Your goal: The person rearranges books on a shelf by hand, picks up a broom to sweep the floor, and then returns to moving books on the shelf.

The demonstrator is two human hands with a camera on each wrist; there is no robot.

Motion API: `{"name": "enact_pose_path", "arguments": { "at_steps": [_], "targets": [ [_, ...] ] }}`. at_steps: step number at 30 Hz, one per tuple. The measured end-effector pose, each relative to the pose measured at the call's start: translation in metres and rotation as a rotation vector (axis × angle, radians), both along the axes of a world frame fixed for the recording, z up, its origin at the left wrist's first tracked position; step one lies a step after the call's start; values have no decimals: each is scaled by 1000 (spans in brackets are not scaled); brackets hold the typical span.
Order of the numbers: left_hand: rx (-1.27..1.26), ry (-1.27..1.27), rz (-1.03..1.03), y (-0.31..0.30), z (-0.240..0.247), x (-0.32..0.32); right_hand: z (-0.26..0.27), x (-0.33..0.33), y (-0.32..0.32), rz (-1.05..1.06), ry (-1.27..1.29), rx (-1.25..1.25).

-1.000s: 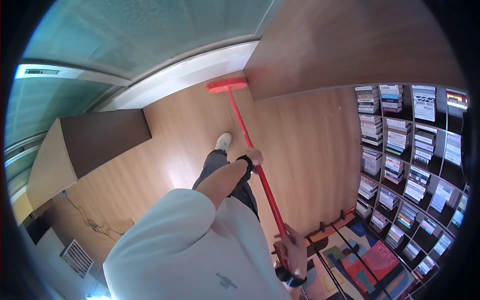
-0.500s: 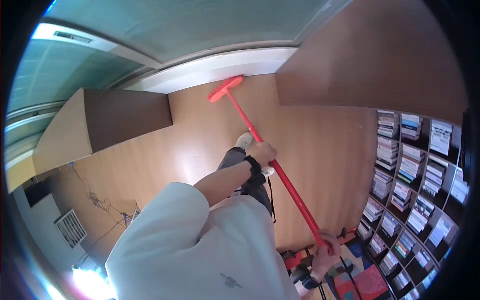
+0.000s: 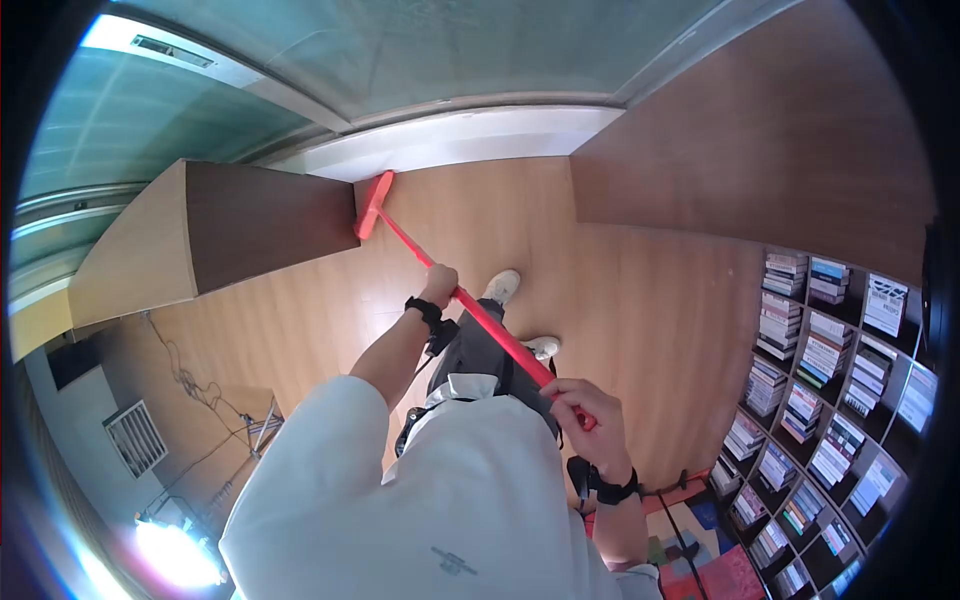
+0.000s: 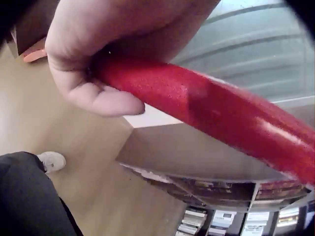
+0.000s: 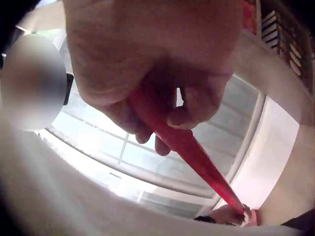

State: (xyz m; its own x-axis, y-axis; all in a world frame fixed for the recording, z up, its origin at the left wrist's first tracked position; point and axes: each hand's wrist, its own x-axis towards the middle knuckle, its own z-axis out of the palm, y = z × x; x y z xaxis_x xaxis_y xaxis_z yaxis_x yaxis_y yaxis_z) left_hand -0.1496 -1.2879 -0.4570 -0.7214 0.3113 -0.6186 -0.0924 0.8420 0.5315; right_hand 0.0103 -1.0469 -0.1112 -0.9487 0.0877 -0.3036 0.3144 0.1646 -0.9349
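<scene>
A red broom (image 3: 500,335) slants across the middle of the head view. Its head (image 3: 373,205) is on the floor at the dark side of the low cabinet, near the white sill. My left hand (image 3: 440,285) grips the handle partway down; in the left wrist view, the thumb and fingers (image 4: 106,101) wrap round the red handle (image 4: 162,91). Higher up, close to my body, my right hand (image 3: 590,420) holds the handle's top end. The right wrist view shows curled fingers (image 5: 197,105) about the handle (image 5: 197,157).
The low cabinet (image 3: 270,225) stands at the left, a tall brown panel (image 3: 740,140) at the right. Bookshelves (image 3: 825,350) line the right side. Cables (image 3: 195,385) lie on the floor at left. My feet in white shoes (image 3: 503,287) are on the wooden floor (image 3: 650,330).
The broom head has swept left from the panel's corner to the cabinet and turned. My left hand has moved left with it; my right hand has moved in toward my body over the last half second.
</scene>
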Motion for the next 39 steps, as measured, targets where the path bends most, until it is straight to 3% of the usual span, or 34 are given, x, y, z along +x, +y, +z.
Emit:
{"name": "enact_pose_path", "arguments": {
  "at_steps": [1,2,3,4,6,8,10,12,14,19,21,24,28,30,31,32,34,36,38,39],
  "targets": [
    [-162,326,-863,1,1,0,1,1,6,-9,8,58],
    [-175,377,-787,19,17,6,2,2,12,-17,18,115],
    [-108,229,-785,32,15,11,6,12,15,-162,-109,81],
    [-43,84,-778,46,9,16,11,21,22,-169,-110,85],
    [164,100,-658,70,-107,70,24,45,37,-418,-135,155],
    [380,-689,29,107,-17,58,34,72,43,-500,-78,285],
    [478,-710,107,129,-31,80,42,83,52,-550,22,271],
    [591,-722,189,143,-5,74,48,85,60,-590,133,268],
    [412,-1050,769,159,99,42,51,79,66,-578,107,241],
    [430,-906,849,104,98,20,48,28,58,-427,118,208],
    [461,-818,918,67,75,7,43,-4,41,-381,-32,216],
    [476,-577,1196,25,38,-8,-5,-37,23,-286,-20,22],
    [573,-563,1322,1,18,-34,-39,-60,-10,-265,64,19],
    [484,-561,955,1,11,-47,-39,-74,-17,-346,48,47],
    [376,-577,962,9,12,-54,-37,-76,-18,-430,20,74],
    [357,-491,698,12,24,-55,-34,-73,-16,-431,14,77],
    [424,-411,654,26,10,-42,-28,-63,-6,-497,21,106],
    [273,-257,-58,38,-36,-23,-20,-24,11,-619,-99,110],
    [369,-47,-459,74,-57,2,3,8,22,-741,-197,148],
    [428,162,-648,92,-43,15,25,21,26,-760,-284,218]
  ]
}}
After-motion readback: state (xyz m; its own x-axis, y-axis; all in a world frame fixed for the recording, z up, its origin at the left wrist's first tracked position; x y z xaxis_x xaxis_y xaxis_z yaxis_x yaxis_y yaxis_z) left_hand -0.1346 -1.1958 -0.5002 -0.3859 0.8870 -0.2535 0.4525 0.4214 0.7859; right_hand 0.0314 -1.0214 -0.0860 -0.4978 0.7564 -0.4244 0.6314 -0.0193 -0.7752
